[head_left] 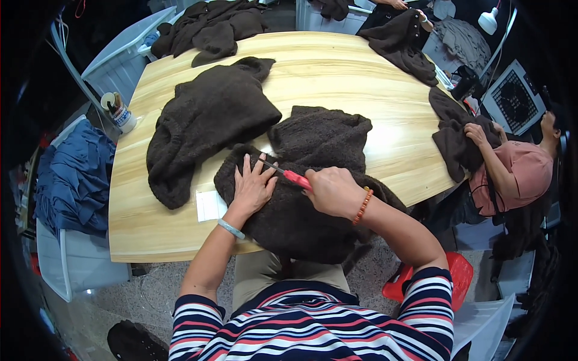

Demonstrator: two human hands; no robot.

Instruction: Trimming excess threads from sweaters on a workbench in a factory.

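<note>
A dark brown fuzzy garment (295,222) lies in front of me, its lower part hanging over the table's near edge. On it rests my left hand (253,188), open, with the fingers spread over the cloth. My right hand (335,191) is closed around a red-handled tool with a thin metal shaft (296,178); its exact kind is unclear. The shaft points left and reaches the fingers of my left hand, where its tip meets the cloth. A folded part of dark brown cloth (322,137) lies just beyond my hands.
Another brown garment (211,114) lies on the wooden table (325,66), left of centre. A white paper (210,206) sits near my left wrist. A tub of tools (120,114) stands at the left edge, above a bin of blue cloth (66,259). At right, a person (512,174) handles brown cloth.
</note>
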